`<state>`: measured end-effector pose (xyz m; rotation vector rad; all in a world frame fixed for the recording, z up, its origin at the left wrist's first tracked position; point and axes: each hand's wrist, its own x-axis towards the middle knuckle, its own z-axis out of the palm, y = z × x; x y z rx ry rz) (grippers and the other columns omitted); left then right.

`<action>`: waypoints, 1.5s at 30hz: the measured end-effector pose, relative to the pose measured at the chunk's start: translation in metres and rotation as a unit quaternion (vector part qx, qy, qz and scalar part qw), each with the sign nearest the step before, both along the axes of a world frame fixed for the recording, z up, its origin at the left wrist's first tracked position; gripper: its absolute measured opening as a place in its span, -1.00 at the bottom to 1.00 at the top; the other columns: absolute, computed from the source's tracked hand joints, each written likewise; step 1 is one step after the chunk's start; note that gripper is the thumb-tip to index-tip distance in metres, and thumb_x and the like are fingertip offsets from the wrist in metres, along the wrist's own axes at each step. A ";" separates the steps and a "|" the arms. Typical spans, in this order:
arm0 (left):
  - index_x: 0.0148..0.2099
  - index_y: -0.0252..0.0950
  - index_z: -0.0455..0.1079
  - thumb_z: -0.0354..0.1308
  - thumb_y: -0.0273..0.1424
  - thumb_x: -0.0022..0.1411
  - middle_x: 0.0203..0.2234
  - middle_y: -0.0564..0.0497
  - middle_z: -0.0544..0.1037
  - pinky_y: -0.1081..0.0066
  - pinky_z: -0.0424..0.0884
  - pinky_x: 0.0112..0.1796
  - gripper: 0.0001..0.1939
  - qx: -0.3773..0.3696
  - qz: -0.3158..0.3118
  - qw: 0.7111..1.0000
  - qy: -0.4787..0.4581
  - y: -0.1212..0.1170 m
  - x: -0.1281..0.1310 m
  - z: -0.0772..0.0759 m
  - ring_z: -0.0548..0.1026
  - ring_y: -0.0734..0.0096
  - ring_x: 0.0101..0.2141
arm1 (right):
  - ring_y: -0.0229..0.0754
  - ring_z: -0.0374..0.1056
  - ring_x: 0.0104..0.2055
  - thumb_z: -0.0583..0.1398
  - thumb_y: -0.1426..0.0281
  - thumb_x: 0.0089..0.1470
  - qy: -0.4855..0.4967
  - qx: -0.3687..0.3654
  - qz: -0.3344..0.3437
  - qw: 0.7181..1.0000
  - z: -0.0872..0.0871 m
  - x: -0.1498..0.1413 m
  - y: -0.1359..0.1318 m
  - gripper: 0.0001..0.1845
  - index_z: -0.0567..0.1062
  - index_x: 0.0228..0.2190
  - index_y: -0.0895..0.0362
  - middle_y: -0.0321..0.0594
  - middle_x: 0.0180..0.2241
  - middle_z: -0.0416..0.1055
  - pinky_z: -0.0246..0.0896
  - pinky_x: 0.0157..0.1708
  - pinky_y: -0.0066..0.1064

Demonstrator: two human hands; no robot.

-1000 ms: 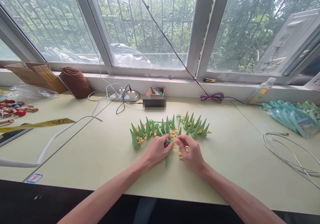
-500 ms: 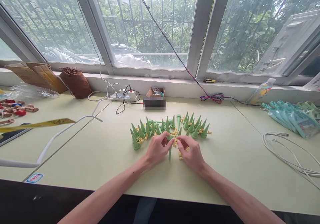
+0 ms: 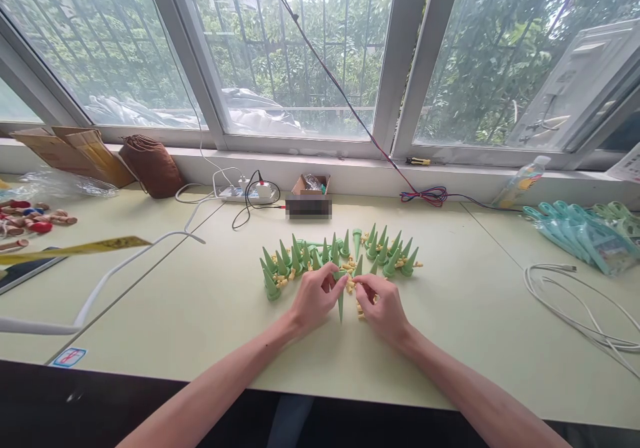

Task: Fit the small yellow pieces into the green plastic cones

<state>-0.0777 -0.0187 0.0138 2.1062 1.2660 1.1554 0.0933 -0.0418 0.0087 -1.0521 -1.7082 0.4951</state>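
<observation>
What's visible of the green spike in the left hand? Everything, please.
The green spike looks like plain plastic: a wider, cap-like end tapering to a long, slim point. The left hand grips it near the wide end, partly hiding it; the point aims down in the picture. The right hand is close beside it; contact there is unclear.
</observation>
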 end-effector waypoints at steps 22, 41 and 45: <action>-0.32 -0.27 0.26 0.11 -0.26 0.30 -0.71 0.23 0.22 0.54 0.06 -0.59 -0.79 0.003 0.006 1.000 -0.001 -0.001 0.000 0.000 0.11 0.60 -0.66 | -0.30 0.24 -0.64 0.10 0.47 0.11 0.022 0.015 -0.012 1.000 -0.003 0.000 -0.002 -0.79 0.55 -0.42 0.18 -0.25 -0.58 0.44 0.17 -0.62 -0.47; -0.30 -0.27 0.29 0.12 -0.26 0.29 -0.71 0.24 0.21 0.55 0.07 -0.58 -0.80 0.006 0.009 1.000 -0.005 0.003 -0.002 -0.005 0.11 0.60 -0.65 | -0.30 0.20 -0.63 0.12 0.43 0.13 0.018 -0.010 0.003 1.000 -0.006 0.000 0.000 -0.81 0.52 -0.41 0.19 -0.29 -0.61 0.36 0.15 -0.60 -0.47; -0.30 -0.27 0.29 0.12 -0.25 0.29 -0.71 0.24 0.23 0.55 0.08 -0.58 -0.81 0.002 0.008 1.000 -0.006 0.004 -0.002 -0.007 0.11 0.60 -0.66 | -0.30 0.21 -0.62 0.13 0.43 0.14 0.021 -0.012 0.012 1.000 -0.006 -0.001 0.000 -0.82 0.52 -0.42 0.18 -0.29 -0.61 0.37 0.17 -0.58 -0.46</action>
